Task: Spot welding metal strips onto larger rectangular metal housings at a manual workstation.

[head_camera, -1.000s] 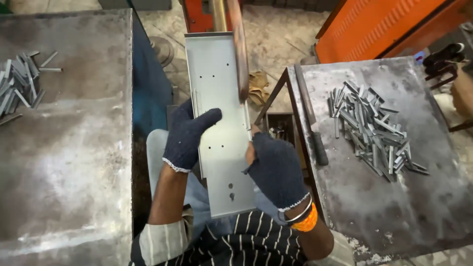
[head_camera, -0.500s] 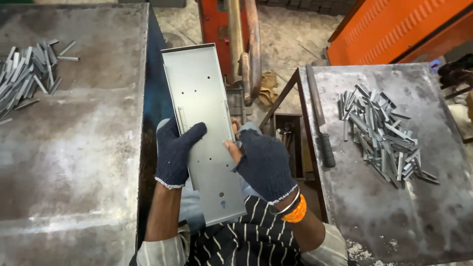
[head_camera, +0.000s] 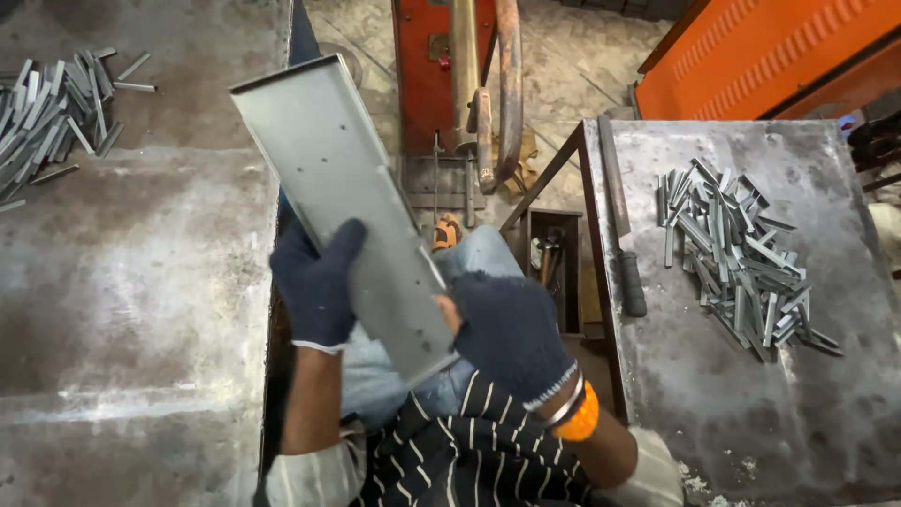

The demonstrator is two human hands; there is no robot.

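One long grey sheet-metal panel (head_camera: pixel 347 202) with folded edges and small punched holes, held tilted above the lap, far end leaning up and to the left over the edge of the left metal table (head_camera: pixel 122 282). Left hand (head_camera: pixel 314 282) in a dark knit glove, wrapped around the panel's left edge near the lower half, thumb across the face. Right hand (head_camera: pixel 511 333), also gloved, clenched on the panel's lower right corner; orange band and bangles at the wrist just below.

Beyond the panel's far end, one red machine (head_camera: pixel 441 75) with a rusty curved lever arm. Right of the panel, a second metal table (head_camera: pixel 751 404) bearing one heap of short grey metal strips (head_camera: pixel 737 253), too many and too tangled to count, and one dark rod-like tool (head_camera: pixel 624 235) along the near edge. Left of the panel, on the left table, a second, smaller heap of the same strips (head_camera: pixel 52 117), partly cut off by the frame. Between the panel and the right table, one open box with tools (head_camera: pixel 554 263) inside, contents unclear.

Risks, as a judgement: grip only at the lower end, so the long free end could swing and knock the left table's edge or the lever; thin folded edges could cut through knit gloves if the panel slips; a slackened right hand could let the lower corner drop onto the knees.
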